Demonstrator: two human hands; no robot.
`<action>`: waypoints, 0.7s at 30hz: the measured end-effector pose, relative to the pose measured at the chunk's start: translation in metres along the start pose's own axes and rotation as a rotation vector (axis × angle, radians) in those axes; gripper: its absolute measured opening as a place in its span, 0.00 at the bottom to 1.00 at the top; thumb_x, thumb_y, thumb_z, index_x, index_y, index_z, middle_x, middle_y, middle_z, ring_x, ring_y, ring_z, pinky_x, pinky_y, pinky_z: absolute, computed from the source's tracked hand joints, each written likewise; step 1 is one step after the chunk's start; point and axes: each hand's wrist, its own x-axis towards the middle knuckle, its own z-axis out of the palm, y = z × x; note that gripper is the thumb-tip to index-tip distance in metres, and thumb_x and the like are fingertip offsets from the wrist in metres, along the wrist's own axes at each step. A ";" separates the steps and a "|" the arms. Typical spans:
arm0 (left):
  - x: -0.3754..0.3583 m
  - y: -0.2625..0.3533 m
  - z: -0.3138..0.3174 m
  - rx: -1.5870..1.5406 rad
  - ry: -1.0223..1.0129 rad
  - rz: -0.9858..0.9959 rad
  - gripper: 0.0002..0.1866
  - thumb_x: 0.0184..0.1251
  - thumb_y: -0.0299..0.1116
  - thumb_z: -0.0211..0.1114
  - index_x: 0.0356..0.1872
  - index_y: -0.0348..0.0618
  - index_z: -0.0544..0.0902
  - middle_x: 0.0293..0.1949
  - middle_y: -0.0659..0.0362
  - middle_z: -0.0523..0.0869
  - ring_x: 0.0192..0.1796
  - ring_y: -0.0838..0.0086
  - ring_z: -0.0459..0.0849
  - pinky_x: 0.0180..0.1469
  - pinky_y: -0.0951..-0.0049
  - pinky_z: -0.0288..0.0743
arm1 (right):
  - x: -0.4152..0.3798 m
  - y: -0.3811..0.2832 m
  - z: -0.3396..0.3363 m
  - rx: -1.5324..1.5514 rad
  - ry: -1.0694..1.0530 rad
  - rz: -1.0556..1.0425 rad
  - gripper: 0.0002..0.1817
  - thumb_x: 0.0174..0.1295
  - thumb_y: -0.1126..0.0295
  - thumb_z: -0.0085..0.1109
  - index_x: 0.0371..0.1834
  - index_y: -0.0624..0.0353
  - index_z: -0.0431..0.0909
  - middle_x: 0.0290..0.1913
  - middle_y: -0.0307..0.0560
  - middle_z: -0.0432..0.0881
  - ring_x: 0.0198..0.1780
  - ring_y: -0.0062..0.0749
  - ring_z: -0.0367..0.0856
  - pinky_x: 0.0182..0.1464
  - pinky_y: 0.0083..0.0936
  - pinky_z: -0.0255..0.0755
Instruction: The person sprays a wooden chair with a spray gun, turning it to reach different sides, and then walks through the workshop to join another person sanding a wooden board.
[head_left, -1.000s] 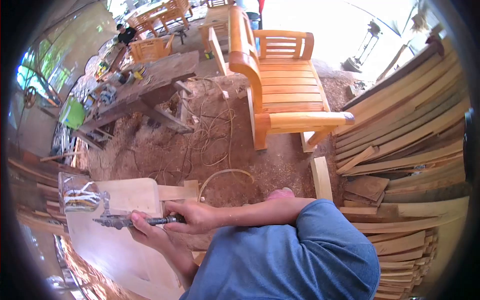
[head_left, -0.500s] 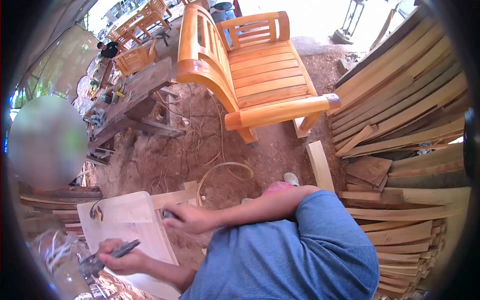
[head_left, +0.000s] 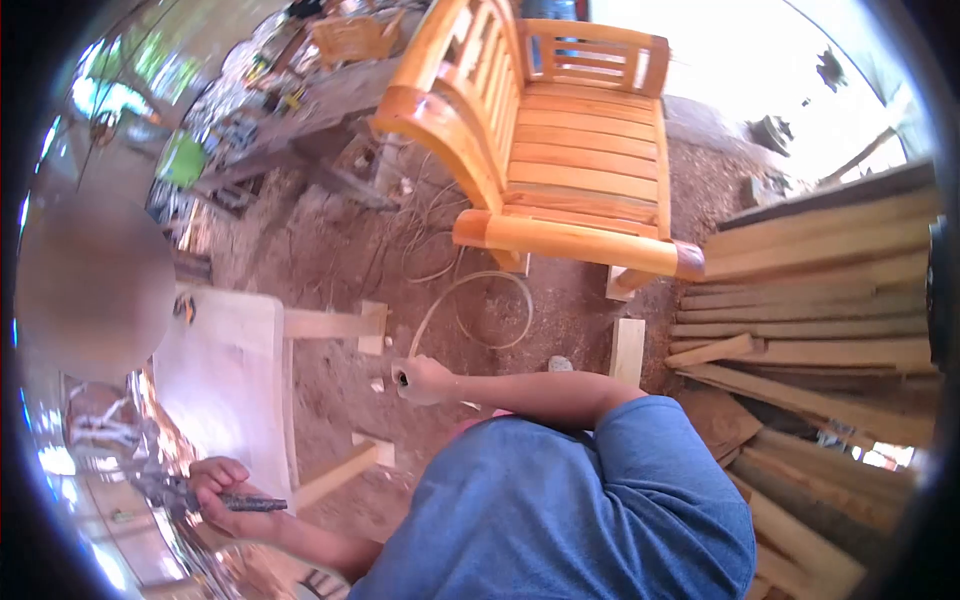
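Note:
My left hand [head_left: 222, 488] is closed around a dark metal tool [head_left: 255, 503] that looks like a spray gun, its handle end pointing right and its body blurred at the left. Closed in a fist, my right hand [head_left: 425, 380] grips a dark round end, and a pale yellow hose [head_left: 440, 298] runs up to it from a loop on the ground. Left of my right hand stands a pale wooden table [head_left: 225, 345] with a smooth top and legs. An orange and black item [head_left: 185, 308] lies near its far edge.
A varnished wooden bench [head_left: 585, 145] stands ahead on the dirt floor [head_left: 330, 260]. Stacked planks [head_left: 810, 300] line the right side, and a block [head_left: 628, 350] lies near them. A rough workbench [head_left: 320, 120] with clutter is behind left.
My right hand has moved right and away from the tabletop, with the dark end in it. My left hand still holds the tool. The view has turned and tilted.

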 end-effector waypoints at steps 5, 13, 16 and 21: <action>-0.033 0.022 -0.026 -0.263 -0.036 -0.145 0.15 0.72 0.40 0.56 0.27 0.47 0.66 0.23 0.64 0.64 0.22 0.80 0.62 0.25 0.81 0.61 | 0.002 0.020 0.036 -0.101 -0.300 -0.075 0.07 0.54 0.67 0.59 0.33 0.56 0.82 0.35 0.53 0.85 0.39 0.47 0.85 0.42 0.40 0.78; -0.072 0.033 -0.081 -0.048 0.382 -0.066 0.17 0.66 0.42 0.65 0.28 0.45 0.67 0.23 0.65 0.65 0.22 0.80 0.65 0.22 0.81 0.62 | 0.009 -0.014 0.047 -0.436 -0.543 -0.368 0.09 0.57 0.64 0.64 0.40 0.52 0.81 0.35 0.54 0.84 0.40 0.48 0.84 0.44 0.41 0.76; -0.077 0.044 -0.111 -0.004 0.275 -0.013 0.19 0.65 0.44 0.66 0.26 0.43 0.67 0.23 0.63 0.66 0.21 0.80 0.65 0.21 0.82 0.62 | 0.023 -0.062 0.062 -0.701 -0.478 -0.519 0.12 0.56 0.60 0.67 0.41 0.51 0.81 0.37 0.51 0.81 0.41 0.50 0.83 0.44 0.44 0.76; -0.109 0.048 -0.185 0.034 0.297 -0.006 0.18 0.63 0.42 0.68 0.25 0.42 0.71 0.21 0.60 0.71 0.19 0.80 0.67 0.20 0.79 0.60 | 0.071 -0.109 0.130 -0.747 -0.271 -0.702 0.14 0.55 0.57 0.69 0.36 0.52 0.80 0.34 0.47 0.79 0.38 0.51 0.82 0.39 0.42 0.76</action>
